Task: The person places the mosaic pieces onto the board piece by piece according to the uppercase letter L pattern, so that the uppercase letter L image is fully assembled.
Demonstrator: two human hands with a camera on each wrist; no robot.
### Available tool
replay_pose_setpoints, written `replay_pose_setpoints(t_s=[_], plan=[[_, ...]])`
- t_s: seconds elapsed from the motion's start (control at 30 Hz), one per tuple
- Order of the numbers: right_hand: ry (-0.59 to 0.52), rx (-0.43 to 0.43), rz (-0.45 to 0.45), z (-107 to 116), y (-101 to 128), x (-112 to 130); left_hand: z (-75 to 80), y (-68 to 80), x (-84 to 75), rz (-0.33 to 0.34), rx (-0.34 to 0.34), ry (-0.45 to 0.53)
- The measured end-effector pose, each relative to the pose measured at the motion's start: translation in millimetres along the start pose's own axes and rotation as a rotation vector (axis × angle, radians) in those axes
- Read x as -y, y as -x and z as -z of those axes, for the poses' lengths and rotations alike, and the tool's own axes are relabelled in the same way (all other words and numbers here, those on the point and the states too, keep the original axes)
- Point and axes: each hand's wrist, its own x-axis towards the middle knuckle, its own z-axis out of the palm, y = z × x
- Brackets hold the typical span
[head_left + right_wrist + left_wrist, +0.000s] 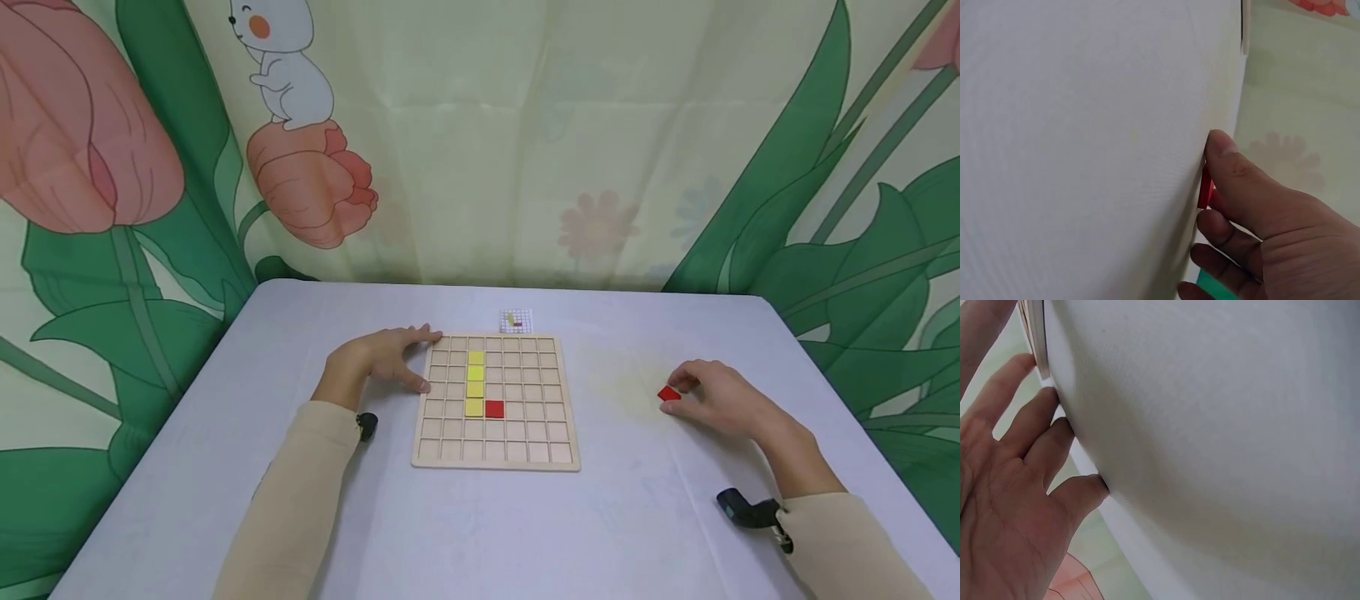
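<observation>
A wooden grid board (454, 450) lies on the table, holding a column of several yellow square tiles (475, 373) and one red tile (494, 409) just right of the lowest yellow one. With spread fingers, my left hand (386, 354) touches the board's left edge near its upper corner; in the left wrist view, fingertips (1088, 487) rest on the table beside the board's edge (1036, 344). Off to the right of the board, my right hand (720, 400) pinches another red tile (668, 393) between thumb and fingers, at the tabletop. That tile (1205, 186) appears edge-on in the right wrist view.
Just beyond the board lies a small printed card (516, 321) with a grid and coloured squares. A white cloth covers the table (615, 525). Behind it hangs a curtain (480, 167) printed with tulips and a white animal.
</observation>
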Motion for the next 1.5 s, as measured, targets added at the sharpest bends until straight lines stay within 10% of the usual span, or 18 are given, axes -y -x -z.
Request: replay_pose_setpoints(t_s=[1.5], plan=[[-0.197, -0.132, 0.361, -14.9, -34.1, 64.0, 1.2, -1.0, 1.7, -0.052, 0.003, -0.016]])
